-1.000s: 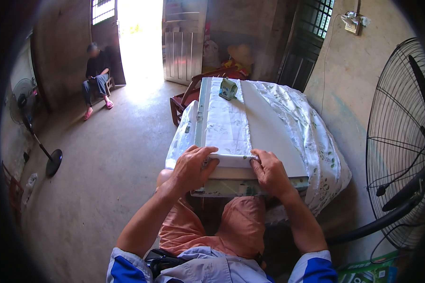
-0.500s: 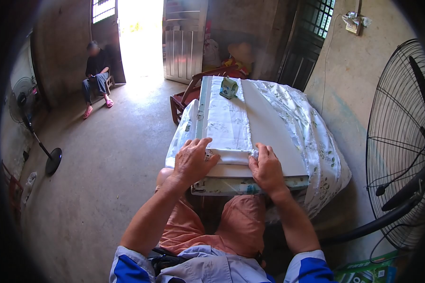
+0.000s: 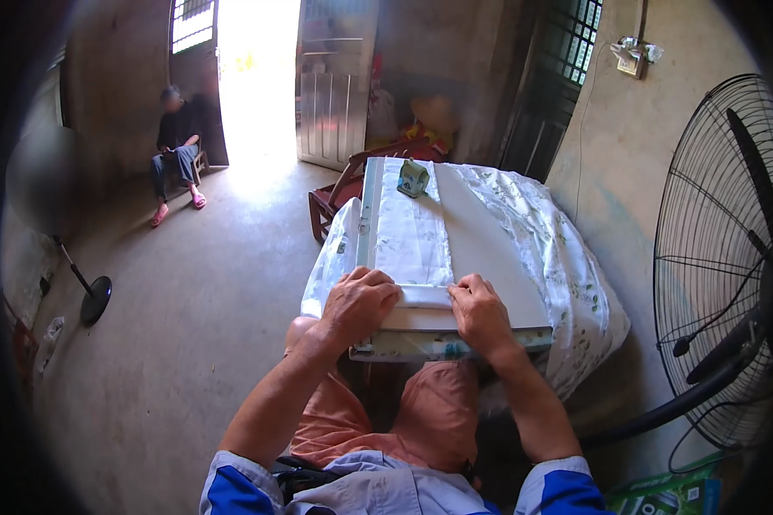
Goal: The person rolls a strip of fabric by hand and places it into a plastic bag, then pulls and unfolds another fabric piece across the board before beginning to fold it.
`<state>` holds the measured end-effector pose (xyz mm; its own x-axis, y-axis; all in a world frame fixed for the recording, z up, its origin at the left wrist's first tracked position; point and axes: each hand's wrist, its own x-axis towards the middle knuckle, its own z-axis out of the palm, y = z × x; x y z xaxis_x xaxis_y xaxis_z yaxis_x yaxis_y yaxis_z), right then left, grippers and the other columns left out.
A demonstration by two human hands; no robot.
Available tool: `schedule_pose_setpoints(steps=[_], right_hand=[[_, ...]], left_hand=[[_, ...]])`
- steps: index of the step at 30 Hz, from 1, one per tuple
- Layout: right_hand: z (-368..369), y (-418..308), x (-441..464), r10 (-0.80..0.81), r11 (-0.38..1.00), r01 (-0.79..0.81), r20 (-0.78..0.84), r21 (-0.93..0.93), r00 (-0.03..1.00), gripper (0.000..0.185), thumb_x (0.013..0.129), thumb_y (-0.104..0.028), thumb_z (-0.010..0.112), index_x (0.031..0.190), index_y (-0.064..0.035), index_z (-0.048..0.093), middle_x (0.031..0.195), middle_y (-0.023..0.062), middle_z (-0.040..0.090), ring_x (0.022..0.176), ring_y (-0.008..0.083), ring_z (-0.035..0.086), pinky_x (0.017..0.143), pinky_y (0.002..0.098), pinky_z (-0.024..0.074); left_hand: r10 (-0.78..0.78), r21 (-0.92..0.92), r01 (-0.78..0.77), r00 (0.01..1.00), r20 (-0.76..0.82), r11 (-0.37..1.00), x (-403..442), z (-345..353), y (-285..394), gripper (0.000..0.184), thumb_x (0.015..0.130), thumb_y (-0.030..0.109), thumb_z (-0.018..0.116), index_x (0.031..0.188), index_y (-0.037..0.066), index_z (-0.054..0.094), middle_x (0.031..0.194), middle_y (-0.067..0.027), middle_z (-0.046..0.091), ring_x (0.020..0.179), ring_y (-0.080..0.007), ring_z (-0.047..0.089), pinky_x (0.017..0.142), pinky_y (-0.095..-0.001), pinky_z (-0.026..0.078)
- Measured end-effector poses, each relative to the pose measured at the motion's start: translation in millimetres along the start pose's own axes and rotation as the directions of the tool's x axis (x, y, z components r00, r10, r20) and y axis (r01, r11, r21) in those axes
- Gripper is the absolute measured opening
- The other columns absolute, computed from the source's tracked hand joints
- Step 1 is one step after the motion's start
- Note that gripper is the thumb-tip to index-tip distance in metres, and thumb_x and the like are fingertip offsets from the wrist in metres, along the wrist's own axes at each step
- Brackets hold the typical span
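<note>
A long strip of white patterned fabric (image 3: 408,236) lies on a white board on the table (image 3: 494,249), its near end rolled or folded into a band. My left hand (image 3: 361,302) is closed on the left end of that band, fingers curled over it. At the right end, my right hand (image 3: 481,311) pinches the band between thumb and fingers. A small green object (image 3: 413,178), box-like or a packet, rests on the far end of the strip. What lies under my fingers is hidden.
White leaf-patterned cloth (image 3: 571,283) drapes over the table's right side. A large black fan (image 3: 721,257) stands close on the right, and a smaller fan's base (image 3: 97,300) at left. A reddish wooden chair (image 3: 325,206) is behind the table. A person (image 3: 177,150) sits near the doorway.
My fingers have closed more tightly on both ends of the rolled band, the left ones curling in. The view has shifted slightly, so the table sits a little lower.
</note>
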<state>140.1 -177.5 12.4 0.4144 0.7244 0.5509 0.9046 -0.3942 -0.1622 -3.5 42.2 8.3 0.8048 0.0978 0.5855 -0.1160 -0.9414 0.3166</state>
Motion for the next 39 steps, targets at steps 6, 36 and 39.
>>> schedule_pose_setpoints(steps=[6, 36, 39], right_hand=[[-19.5, 2.2, -11.8, -0.115, 0.993, 0.114, 0.080, 0.019, 0.990, 0.040, 0.096, -0.026, 0.072, 0.125, 0.0012, 0.069, 0.135, 0.0131, 0.062, 0.121, 0.0347, 0.058, 0.101, 0.0470, 0.0488], [-31.3, -2.4, -17.3, -0.084, 0.964, 0.094, -0.054, 0.247, 0.995, 0.024, 0.097, -0.007, 0.068, 0.120, -0.0008, 0.067, 0.107, 0.0191, 0.070, 0.101, 0.0396, 0.066, 0.089, 0.0462, 0.0538], [-28.7, -1.2, -14.7, -0.063, 0.963, 0.079, -0.069, 0.259, 0.996, 0.027, 0.097, -0.008, 0.068, 0.123, -0.0002, 0.066, 0.109, 0.0199, 0.071, 0.102, 0.0404, 0.067, 0.089, 0.0465, 0.0538]], left_hand=[[0.025, -0.043, -0.023, 0.999, 0.034, 0.999, -4.0, -9.1, 7.6, 0.035, 0.085, 0.033, 0.085, 0.110, 0.011, 0.079, 0.115, -0.0060, 0.074, 0.112, -0.0290, 0.066, 0.101, -0.0447, 0.052], [0.029, -0.166, -0.032, 0.999, -0.022, 0.986, -13.7, -16.3, 12.2, 0.022, 0.093, 0.016, 0.075, 0.112, 0.006, 0.074, 0.104, -0.0149, 0.077, 0.102, -0.0345, 0.071, 0.091, -0.0451, 0.057], [-0.002, -0.174, 0.000, 1.000, -0.010, 0.985, -11.4, -15.9, 10.8, 0.021, 0.094, 0.016, 0.075, 0.112, 0.005, 0.074, 0.105, -0.0159, 0.076, 0.102, -0.0357, 0.071, 0.091, -0.0448, 0.057]])
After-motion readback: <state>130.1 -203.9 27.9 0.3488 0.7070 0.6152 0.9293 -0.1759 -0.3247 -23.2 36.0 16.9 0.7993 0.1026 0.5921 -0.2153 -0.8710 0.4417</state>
